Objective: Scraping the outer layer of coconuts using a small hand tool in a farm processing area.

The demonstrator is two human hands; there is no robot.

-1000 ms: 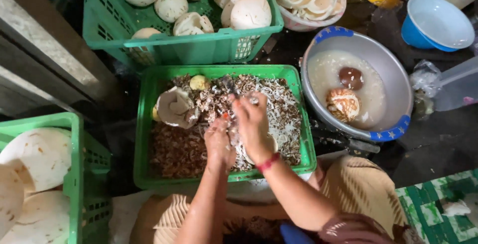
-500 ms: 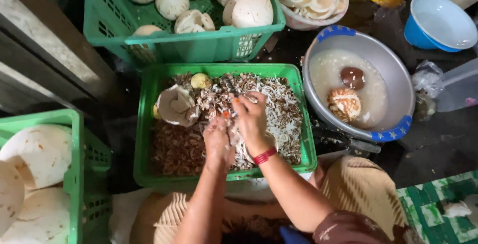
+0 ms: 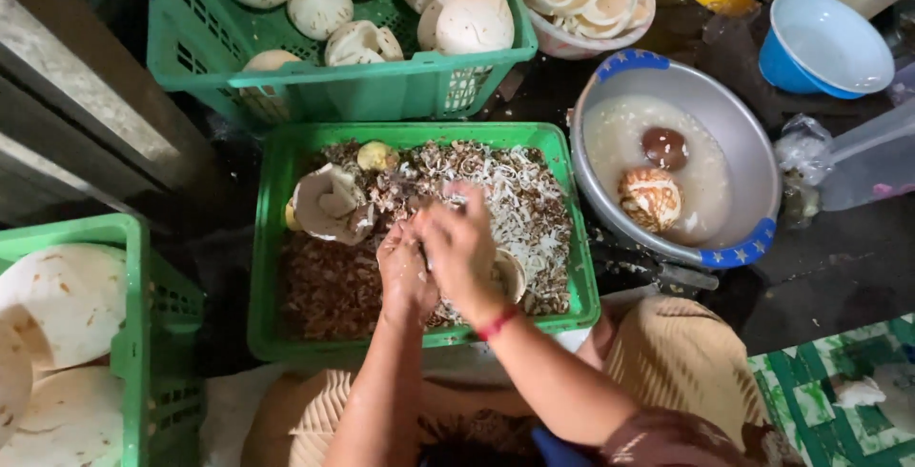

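- seen from above, a seated person works over a green crate filled with brown and white coconut shavings.
- the left hand and right hand are pressed close together over the middle of the crate, the right partly over the left.
- both hands are curled shut around something small between them; the pictures do not show clearly what it is.
- a pale coconut piece shows just beside the right hand, on its right and touching the wrist side; the right hand is the nearer one.
- a broken white coconut shell lies in the crate to the left of the hands, near but apart.
- a metal basin of cloudy water to the right holds two peeled coconuts.
- a second green crate beyond holds whole whitish coconuts.
- a blue bowl sits at the far right.
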